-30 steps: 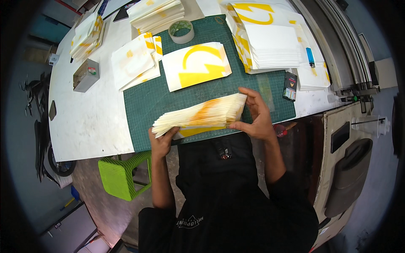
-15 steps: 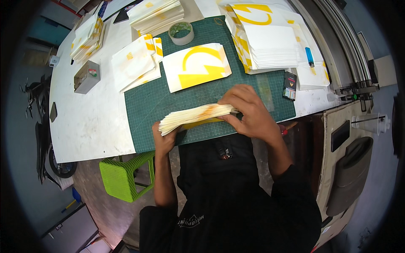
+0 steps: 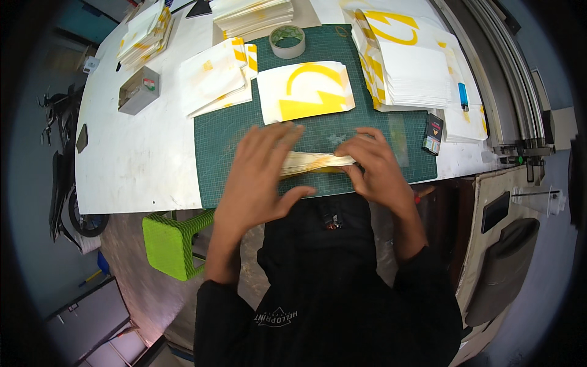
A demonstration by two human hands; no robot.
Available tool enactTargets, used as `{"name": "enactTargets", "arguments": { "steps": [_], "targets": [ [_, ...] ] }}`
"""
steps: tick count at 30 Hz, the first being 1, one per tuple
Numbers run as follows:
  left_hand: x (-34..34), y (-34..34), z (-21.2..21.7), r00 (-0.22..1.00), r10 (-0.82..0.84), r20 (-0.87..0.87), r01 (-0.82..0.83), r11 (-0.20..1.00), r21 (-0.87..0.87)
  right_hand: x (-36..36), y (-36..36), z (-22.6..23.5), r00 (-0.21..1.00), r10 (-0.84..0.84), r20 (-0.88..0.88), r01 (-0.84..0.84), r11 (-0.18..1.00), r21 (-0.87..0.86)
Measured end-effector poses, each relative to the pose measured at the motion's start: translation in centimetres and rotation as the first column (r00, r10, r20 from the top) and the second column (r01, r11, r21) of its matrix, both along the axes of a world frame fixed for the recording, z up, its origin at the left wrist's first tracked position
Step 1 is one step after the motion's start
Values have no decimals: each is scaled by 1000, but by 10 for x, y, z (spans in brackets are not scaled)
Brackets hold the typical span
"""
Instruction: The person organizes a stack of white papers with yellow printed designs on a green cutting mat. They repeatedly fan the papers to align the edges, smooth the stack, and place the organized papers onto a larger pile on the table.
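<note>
A thick stack of white and yellow printed sheets (image 3: 315,162) stands on edge on the green cutting mat (image 3: 220,140), near the table's front edge. My left hand (image 3: 260,174) lies spread over the stack's left end, fingers apart, pressing on it. My right hand (image 3: 373,165) grips the stack's right end with curled fingers. Just beyond the hands lies a flat pile of sheets with a yellow arc design (image 3: 306,92).
A tape roll (image 3: 287,40) sits at the mat's far edge. More sheet stacks lie at far left (image 3: 147,30), centre left (image 3: 214,79) and right (image 3: 409,61). A grey box (image 3: 138,90), a small dark box (image 3: 432,133), a blue lighter (image 3: 463,96). A green stool (image 3: 174,241) stands below the table.
The stack has come down from a fanned, raised hold to stand on edge on the mat. My left hand moved from under its left end to lie spread on top.
</note>
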State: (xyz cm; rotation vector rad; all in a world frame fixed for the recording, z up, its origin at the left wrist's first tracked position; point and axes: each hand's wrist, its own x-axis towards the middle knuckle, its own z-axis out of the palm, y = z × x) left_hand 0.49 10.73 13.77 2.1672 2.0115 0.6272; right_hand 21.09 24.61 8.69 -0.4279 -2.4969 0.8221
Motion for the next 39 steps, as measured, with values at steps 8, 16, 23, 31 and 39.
{"name": "enactTargets", "arguments": {
  "steps": [8,16,23,31,39],
  "targets": [
    [11,16,-23,985,-57,-160,28,984,-176,5,-23,9,989,-139,51,124,965,230],
    [16,13,-22,984,-57,-167,39,993,-114,25,-23,-2,969,-247,4,239,940,242],
    [18,14,-22,976,-64,-209,46,995,-90,24,-5,-9,975,-197,-100,209,969,131],
    [26,10,-28,965,32,-260,-55,995,-82,10,-27,-24,930,-299,-215,350,899,262],
    [15,11,-24,969,-50,-244,19,992,-126,18,-14,-21,939,-275,-205,257,960,-109]
  ]
}}
